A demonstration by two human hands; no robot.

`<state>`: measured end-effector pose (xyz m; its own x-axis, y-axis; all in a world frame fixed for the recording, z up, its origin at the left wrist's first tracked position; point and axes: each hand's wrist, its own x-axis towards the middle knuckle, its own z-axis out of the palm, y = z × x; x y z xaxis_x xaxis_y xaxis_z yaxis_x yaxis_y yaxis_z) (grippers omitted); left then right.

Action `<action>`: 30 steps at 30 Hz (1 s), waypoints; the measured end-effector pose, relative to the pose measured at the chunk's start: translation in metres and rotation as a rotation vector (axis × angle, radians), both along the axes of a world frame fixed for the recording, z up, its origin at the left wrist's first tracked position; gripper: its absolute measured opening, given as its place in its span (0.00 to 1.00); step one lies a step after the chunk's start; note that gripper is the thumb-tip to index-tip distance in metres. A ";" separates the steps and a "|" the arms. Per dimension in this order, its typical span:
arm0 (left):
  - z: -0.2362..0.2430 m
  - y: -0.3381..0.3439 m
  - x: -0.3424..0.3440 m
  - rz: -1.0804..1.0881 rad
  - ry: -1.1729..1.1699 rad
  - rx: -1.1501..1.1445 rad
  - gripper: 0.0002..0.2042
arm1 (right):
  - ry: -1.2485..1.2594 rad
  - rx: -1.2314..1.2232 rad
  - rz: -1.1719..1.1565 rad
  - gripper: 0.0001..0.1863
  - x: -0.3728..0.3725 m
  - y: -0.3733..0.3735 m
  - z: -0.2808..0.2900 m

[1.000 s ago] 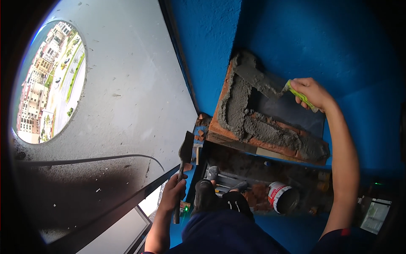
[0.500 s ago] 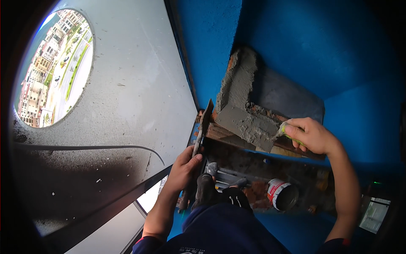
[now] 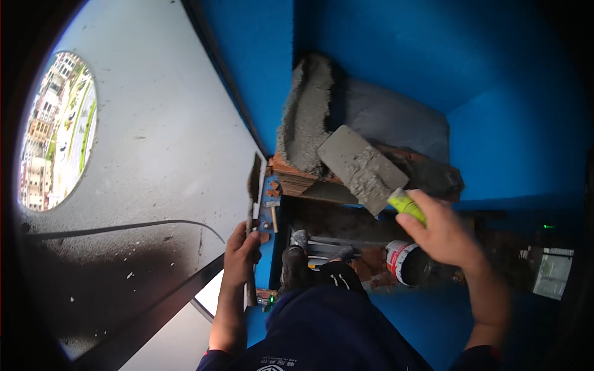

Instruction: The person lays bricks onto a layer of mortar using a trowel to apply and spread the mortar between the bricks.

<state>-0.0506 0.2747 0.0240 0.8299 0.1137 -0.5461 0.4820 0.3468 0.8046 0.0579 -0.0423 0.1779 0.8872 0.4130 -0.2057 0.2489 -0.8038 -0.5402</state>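
Note:
My right hand (image 3: 442, 232) is closed round the yellow-green handle of a trowel (image 3: 365, 164). Its rectangular grey blade carries lumps of wet mortar on the upper face. Below the blade runs a brick ledge (image 3: 291, 170), partly hidden by it. A thick band of grey mortar (image 3: 303, 120) covers the ledge's left part, against the blue wall. Off to the left, my left hand (image 3: 241, 248) grips a long, thin, mortar-stained board (image 3: 254, 176), seen edge-on and pointing away from me. The board stands apart from the ledge, beside the pale panel.
A pale panel (image 3: 154, 130) with a round opening fills the left, a dark cable (image 3: 124, 225) across it. Below are a hammer (image 3: 274, 213), brick pieces (image 3: 370, 260), and a white-and-red bucket (image 3: 393, 260) near my feet. Blue walls (image 3: 383, 55) enclose the far side.
The trowel has turned, and its blade now shows clear of the front mortar, with lumps on it. Brick shows along the ledge's front. My whole view has shifted, so the scene sits further left.

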 end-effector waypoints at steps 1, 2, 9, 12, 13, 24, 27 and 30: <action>-0.008 0.003 -0.004 -0.001 0.002 0.004 0.13 | -0.003 -0.007 -0.034 0.18 -0.008 -0.001 -0.003; -0.016 0.007 -0.011 0.008 0.008 0.015 0.13 | -0.002 -0.008 -0.058 0.18 -0.013 -0.004 -0.006; -0.093 0.014 -0.060 -0.103 0.129 0.288 0.05 | -0.030 -0.210 -0.334 0.25 -0.047 -0.087 -0.007; -0.143 0.022 -0.084 -0.166 0.231 0.285 0.05 | -0.070 -0.309 -0.414 0.25 -0.059 -0.113 -0.002; -0.155 0.024 -0.092 -0.177 0.255 0.290 0.04 | -0.078 -0.361 -0.458 0.25 -0.062 -0.119 -0.001; -0.245 0.053 -0.144 -0.320 0.240 0.412 0.06 | -0.134 -0.776 -0.567 0.25 -0.083 -0.134 0.004; -0.253 0.056 -0.141 -0.341 0.347 0.468 0.07 | -0.114 -0.772 -0.485 0.26 -0.085 -0.129 0.003; -0.280 0.070 -0.147 -0.352 0.336 0.528 0.07 | -0.122 -0.937 -0.434 0.25 -0.083 -0.131 0.004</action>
<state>-0.1973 0.3449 -0.2558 0.6628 0.1901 -0.7242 0.7446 -0.2696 0.6107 -0.0253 -0.1735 0.1818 0.9577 -0.2257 -0.1785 -0.1509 -0.9221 0.3564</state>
